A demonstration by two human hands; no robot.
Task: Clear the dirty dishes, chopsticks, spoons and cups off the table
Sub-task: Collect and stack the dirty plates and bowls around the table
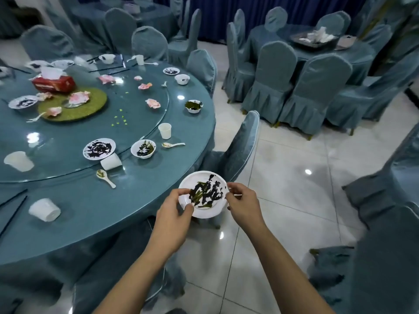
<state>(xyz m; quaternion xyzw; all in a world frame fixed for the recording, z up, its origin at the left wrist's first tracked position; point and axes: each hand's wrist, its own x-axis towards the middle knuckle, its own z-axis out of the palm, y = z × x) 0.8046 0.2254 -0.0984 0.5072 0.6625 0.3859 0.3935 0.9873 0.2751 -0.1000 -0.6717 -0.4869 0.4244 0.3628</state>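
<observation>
Just one plate [205, 213], two hands [173, 215] [244, 201]

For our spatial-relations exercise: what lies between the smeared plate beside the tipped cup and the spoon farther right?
A white bowl of dark leftovers sits between the plate and the spoon in the head view.

A red tissue box [54, 83] sits on the glass turntable [68, 132], with white tissue standing up from its slot. Just in front of it lies a round green mat [96, 98]. Crumpled pink napkins [153, 103] are scattered over the mat and across the glass. Small bright green scraps [120, 120] dot the glass nearby. A chair [240, 143] in a blue-grey cover stands on the glossy pale tiled floor [294, 177]. A dark blue curtain [226, 14] hangs along the back. At the far right, a second desk [353, 53], ringed by covered chairs, carries a dark tray [317, 46] of crumpled white paper [322, 34].
</observation>
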